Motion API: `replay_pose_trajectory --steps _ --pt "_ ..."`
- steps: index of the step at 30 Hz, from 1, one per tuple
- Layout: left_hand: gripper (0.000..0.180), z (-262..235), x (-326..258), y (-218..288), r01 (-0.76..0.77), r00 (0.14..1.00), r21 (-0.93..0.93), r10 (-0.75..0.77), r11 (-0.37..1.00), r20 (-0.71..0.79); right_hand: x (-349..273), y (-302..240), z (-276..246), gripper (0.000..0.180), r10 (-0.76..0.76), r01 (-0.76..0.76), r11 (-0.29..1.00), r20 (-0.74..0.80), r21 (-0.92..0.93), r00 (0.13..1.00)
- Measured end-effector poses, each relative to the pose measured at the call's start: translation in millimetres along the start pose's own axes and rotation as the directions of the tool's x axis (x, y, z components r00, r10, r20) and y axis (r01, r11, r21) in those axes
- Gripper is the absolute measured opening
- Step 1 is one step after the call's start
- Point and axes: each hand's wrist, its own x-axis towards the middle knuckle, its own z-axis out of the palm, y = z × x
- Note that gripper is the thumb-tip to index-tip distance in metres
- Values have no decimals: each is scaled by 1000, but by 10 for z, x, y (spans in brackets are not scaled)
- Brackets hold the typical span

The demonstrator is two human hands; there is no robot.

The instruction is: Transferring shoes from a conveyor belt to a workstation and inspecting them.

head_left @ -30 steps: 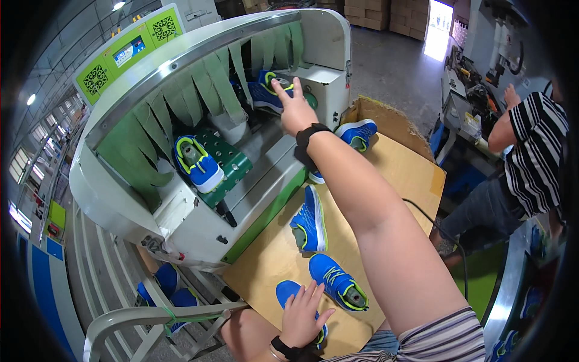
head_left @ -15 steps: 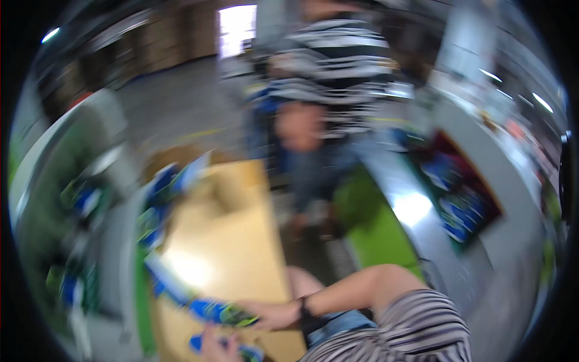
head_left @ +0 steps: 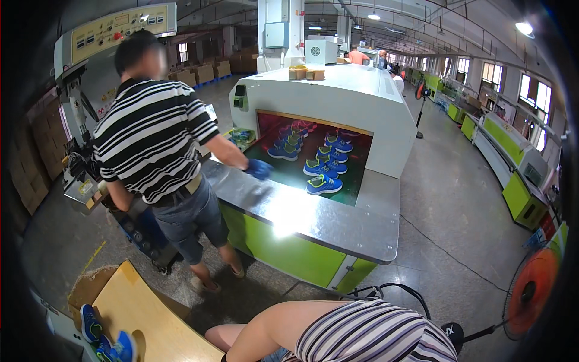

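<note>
Fingers, bad news first: I can't tell if they're apart, together or clamped on anything, because neither hand is in the shot right now. All I get is a bare forearm (head_left: 265,329) running from the striped sleeve (head_left: 374,332) down to the bottom edge, where the wrist gets cut off.

A second ago the view looked straight down. One hand was stretched out to a shoe in the white machine with the green flaps, and the other was on a shoe on the board. Then the head swung round, with a blurry bit in between, and that machine is gone from view.

What's left near the arm is a pair of blue sneakers (head_left: 90,323) in the lower left corner. They lie at the low end of the tan board (head_left: 157,326), well apart from the forearm.

Further out, a co-worker in a striped shirt (head_left: 151,139) stands at a steel tabletop (head_left: 313,220), one blue-gloved hand (head_left: 258,169) resting on it. Behind that is a white tunnel machine (head_left: 338,90), with more blue sneakers on its belt (head_left: 324,184). An orange fan (head_left: 531,295) sits far right.

My read: the look has wandered off the work, so until it tips back down I've got no eyes on any grip.
</note>
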Motion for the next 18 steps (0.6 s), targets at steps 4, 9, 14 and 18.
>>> replay_pose_trajectory --steps 4,9,14,18 --pt "68 666 448 -1531 -216 963 -13 211 976 -165 73 27 81 57 -14 15 1000 12 -28 1000" --pt "68 1226 917 -2732 -407 869 66 409 911 -280 80 47 59 60 -13 13 999 -1 -47 1000" --pt "67 723 476 -1695 -243 943 66 251 968 -219 121 110 178 62 -13 14 999 18 -51 1000" --pt "66 212 112 -495 -94 988 46 99 995 -116 81 114 139 64 -4 4 998 2 -64 1000"
